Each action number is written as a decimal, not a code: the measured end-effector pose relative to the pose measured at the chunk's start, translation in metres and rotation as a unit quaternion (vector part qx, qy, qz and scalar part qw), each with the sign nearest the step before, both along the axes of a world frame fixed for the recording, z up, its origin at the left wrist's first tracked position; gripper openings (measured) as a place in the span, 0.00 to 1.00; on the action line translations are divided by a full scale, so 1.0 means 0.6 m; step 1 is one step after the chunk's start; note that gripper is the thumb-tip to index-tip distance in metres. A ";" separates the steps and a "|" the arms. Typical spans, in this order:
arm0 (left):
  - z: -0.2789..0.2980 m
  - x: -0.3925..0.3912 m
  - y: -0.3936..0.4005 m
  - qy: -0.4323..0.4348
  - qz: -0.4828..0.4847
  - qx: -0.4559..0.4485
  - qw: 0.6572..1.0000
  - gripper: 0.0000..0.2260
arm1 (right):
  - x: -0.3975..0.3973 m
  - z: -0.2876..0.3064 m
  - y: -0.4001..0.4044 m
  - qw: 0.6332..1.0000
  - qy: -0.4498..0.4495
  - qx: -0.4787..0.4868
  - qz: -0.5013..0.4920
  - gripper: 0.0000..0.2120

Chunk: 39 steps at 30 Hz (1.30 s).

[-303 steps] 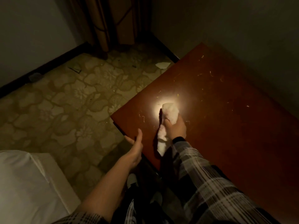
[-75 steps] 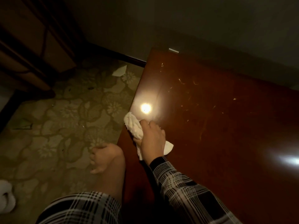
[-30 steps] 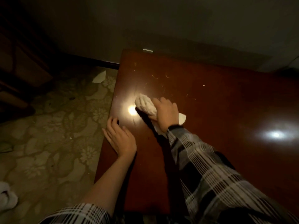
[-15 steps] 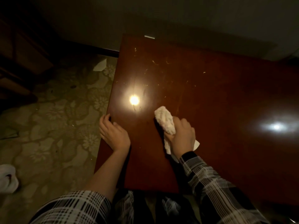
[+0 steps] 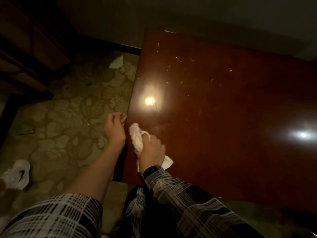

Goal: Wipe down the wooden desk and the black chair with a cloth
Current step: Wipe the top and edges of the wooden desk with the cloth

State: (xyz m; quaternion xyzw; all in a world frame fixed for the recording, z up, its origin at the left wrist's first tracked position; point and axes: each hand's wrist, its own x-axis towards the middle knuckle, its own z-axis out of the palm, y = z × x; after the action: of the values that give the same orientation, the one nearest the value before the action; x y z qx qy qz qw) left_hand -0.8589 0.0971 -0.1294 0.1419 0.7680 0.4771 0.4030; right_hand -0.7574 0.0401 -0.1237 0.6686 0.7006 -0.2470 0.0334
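item: right hand (image 5: 151, 150) — fingers closed round a bunched white cloth (image 5: 136, 139), pressed to the desk (image 5: 223, 117) at its near left edge, likely to push dirt off that side. item: left hand (image 5: 114, 128) — just off the desk's left edge, over the floor (image 5: 68, 109), fingers loosely curled and holding nothing; probably cupped to catch crumbs. item: specks (image 5: 178, 59) — scattered at the far left of the desk, apparently unwiped. item: black chair — not in view. item: paper scrap (image 5: 117, 62) — on the floor, far left.

the desk (image 5: 223, 117) runs off the right edge; its far corner sits in shadow.
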 end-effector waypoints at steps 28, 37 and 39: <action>0.084 0.141 0.002 -0.204 -0.458 -0.110 0.858 0.15 | 0.257 0.067 0.053 0.782 0.455 -0.298 -0.306 0.44; 0.050 0.190 -0.005 -0.183 -0.462 -0.149 0.855 0.27 | 0.247 0.072 0.013 0.922 0.255 -0.104 -0.273 0.45; 0.049 0.189 0.001 -0.186 -0.461 -0.143 0.856 0.22 | 0.259 0.070 0.019 0.949 0.198 -0.070 -0.236 0.34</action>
State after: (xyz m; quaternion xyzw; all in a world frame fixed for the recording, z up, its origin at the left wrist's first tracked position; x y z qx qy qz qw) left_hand -0.7454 0.0975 -0.1001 0.3290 0.5850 0.1388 0.7282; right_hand -0.6021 0.0514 -0.0816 0.7483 0.4961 -0.4241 -0.1184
